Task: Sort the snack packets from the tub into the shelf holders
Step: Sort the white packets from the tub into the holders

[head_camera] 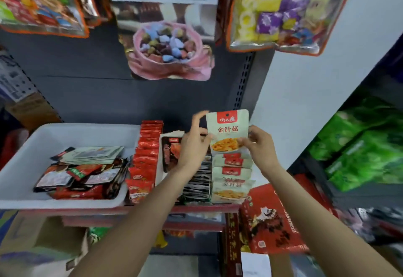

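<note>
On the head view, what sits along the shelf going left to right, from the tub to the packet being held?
White tub of mixed packets → row of red packets → dark packet with red meat picture → left hand → pale green mushroom packet, held above its matching row → right hand.

Both hands hold one pale packet [227, 131] upright above the row of same pale packets [232, 175]. The left hand [193, 145] pinches its left edge, the right hand [259, 145] grips its lower right corner. Left of this row stand dark packets [197, 186] and red packets [145, 161]. Further left, the white tub [26, 163] contains mixed packets.
</note>
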`<state>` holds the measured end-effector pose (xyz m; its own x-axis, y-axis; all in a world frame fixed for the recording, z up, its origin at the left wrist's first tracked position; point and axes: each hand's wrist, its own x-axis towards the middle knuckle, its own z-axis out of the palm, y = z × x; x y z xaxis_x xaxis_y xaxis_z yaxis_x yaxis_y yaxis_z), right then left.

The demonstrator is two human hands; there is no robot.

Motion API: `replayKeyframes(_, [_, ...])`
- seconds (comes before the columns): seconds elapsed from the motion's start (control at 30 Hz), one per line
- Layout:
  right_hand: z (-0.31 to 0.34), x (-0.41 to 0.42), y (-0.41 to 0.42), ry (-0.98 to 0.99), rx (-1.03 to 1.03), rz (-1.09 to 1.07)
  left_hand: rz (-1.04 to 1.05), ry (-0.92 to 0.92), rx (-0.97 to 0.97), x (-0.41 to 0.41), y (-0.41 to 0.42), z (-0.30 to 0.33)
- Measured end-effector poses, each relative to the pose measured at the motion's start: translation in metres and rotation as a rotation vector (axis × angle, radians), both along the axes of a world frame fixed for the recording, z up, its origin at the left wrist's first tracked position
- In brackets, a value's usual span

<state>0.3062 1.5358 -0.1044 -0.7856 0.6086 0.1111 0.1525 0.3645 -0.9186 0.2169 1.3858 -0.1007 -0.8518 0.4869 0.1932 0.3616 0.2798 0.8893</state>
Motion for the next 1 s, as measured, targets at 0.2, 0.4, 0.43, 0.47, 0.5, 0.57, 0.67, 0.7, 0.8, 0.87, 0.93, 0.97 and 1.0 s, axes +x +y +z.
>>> replayKeyframes(0.2, [-0.018, 0.019, 0.026, -0.232, 0.204, 0.066, -0.002, 0.182, -0.151, 0.010, 0.009, -0.003])
replayKeyframes(0.4, [-0.001, 0.018, 0.022, -0.062, 0.260, 0.081, -0.089, 0.480, -0.366, 0.009, 0.016, 0.001])
replayKeyframes(0.43, [-0.003, 0.018, 0.022, -0.102, 0.295, 0.100, -0.117, 0.523, -0.426, 0.008, 0.017, -0.001])
replayKeyframes(0.47, [-0.007, 0.018, 0.023, -0.149, 0.328, 0.111, -0.145, 0.551, -0.483, 0.008, 0.017, -0.003])
replayKeyframes(0.5, [-0.012, 0.018, 0.023, -0.196, 0.365, 0.119, -0.168, 0.560, -0.534, 0.008, 0.017, -0.006])
replayKeyframes(0.57, [-0.019, 0.018, 0.022, -0.273, 0.418, 0.128, -0.200, 0.530, -0.611, 0.008, 0.019, -0.013])
replayKeyframes(0.67, [-0.016, 0.014, 0.021, -0.306, 0.389, 0.131, -0.203, 0.398, -0.590, 0.005, 0.020, -0.017])
replayKeyframes(0.7, [-0.013, 0.013, 0.021, -0.301, 0.379, 0.130, -0.186, 0.346, -0.560, 0.002, 0.020, -0.016])
replayKeyframes(0.8, [-0.004, 0.008, 0.013, -0.248, 0.401, 0.114, -0.127, 0.246, -0.442, -0.005, 0.015, -0.012])
replayKeyframes(0.87, [-0.001, 0.002, 0.002, -0.228, 0.515, 0.097, -0.078, 0.219, -0.363, -0.008, 0.007, -0.010])
replayKeyframes(0.93, [0.003, -0.006, -0.015, -0.208, 0.603, 0.108, -0.029, 0.199, -0.306, -0.013, -0.007, -0.012])
replayKeyframes(0.97, [0.005, -0.012, -0.025, -0.202, 0.616, 0.141, -0.007, 0.190, -0.281, -0.016, -0.017, -0.014])
replayKeyframes(1.0, [0.005, -0.018, -0.036, -0.204, 0.616, 0.188, 0.012, 0.182, -0.262, -0.020, -0.028, -0.016])
